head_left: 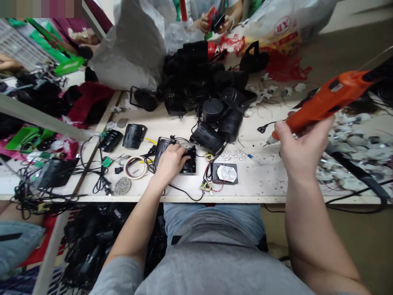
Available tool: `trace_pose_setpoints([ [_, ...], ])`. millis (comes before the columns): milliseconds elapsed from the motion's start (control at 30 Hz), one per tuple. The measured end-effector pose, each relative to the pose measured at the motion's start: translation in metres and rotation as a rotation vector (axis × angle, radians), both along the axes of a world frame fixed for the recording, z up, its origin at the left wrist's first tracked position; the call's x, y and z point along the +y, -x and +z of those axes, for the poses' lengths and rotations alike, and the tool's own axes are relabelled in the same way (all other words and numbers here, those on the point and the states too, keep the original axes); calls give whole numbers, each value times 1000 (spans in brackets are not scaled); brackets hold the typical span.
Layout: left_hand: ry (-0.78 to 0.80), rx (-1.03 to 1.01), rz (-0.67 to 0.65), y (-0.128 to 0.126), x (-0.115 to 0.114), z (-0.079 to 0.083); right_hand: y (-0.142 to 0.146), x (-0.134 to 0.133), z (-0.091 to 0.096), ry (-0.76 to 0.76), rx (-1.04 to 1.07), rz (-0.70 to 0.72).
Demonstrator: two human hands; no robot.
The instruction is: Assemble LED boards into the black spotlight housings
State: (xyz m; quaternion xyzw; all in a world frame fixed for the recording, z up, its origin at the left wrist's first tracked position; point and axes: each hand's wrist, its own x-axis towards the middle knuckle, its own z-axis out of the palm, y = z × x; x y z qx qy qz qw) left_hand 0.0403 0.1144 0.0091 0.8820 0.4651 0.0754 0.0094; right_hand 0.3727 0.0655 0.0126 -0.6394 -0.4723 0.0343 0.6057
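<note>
An orange electric screwdriver [327,100] is gripped in my right hand [302,151], its bit pointing left and down over the bench. Curled over an opened black plastic housing [192,164], my left hand [171,162] holds it against the table; its fingertips are partly hidden. Just right of it lies a black square panel [217,177] bearing a silver lens plate [227,173] with red wires. A small circuit board [206,186] on black leads sits beside that panel. Several clear lenses [229,155] and a thin screwdriver with a blue tip [250,155] lie behind it.
A heap of black housings [215,82] fills the back. White parts [346,151] are piled at right, near a black cable [353,172]. Left are a tape roll [135,168], a dish of screws [122,186] and tangled cords. Another person's hands [227,22] hold something across the bench.
</note>
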Motion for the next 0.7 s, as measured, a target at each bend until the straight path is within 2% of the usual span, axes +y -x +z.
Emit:
trace_pose_setpoints([
  [100,-80,54,-48,-2,2,-2,2,5,3,-85,38,-73],
  [267,-154,30,-105,0,5,-5,15,-9,15,-205,103,-1],
  [333,-165,-41,-114,3,4,-3,23,-22,20,-187,199,92],
  [467,-143,-375,-63,8,-12,6,43,-53,25,-72,426,321],
  [533,-69,-621,-18,6,-26,10,52,-66,21,-46,473,342],
  [633,134,-985,71,-4,-49,11,63,-76,11,-43,509,319],
  [700,239,-1148,118,-13,-61,9,67,-78,4,-41,529,301],
])
